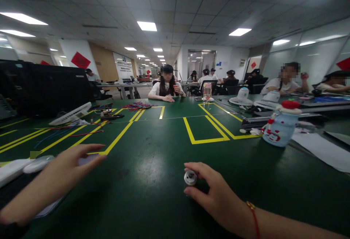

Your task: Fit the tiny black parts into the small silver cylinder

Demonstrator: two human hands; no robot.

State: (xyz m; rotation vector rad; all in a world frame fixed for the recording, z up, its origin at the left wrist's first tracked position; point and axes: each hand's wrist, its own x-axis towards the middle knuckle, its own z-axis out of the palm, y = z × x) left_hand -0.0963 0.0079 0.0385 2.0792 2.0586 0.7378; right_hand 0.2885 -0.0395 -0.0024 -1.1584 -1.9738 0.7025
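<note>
My right hand point(210, 184) grips a small motor point(190, 177) between thumb and fingers, low over the green table point(153, 140). Its round silver end, with a dark centre, faces me; the rest is hidden by my fingers. At the left, my left hand point(73, 162) is stretched out with thumb and fingers apart. A flat pale-lilac thing point(88, 158) shows in the gap between them, and I cannot make out its kind. Below my left forearm lies another flat thing, mostly covered, beside a white computer mouse point(39, 164).
Yellow tape lines point(210, 140) mark the tabletop. A blue bottle with a red lid point(281, 124) stands right, near white paper point(322, 149) and small fans point(241, 97). Loose wires point(138, 106) lie at the back left, near a black monitor point(46, 87). A person point(166, 85) sits opposite.
</note>
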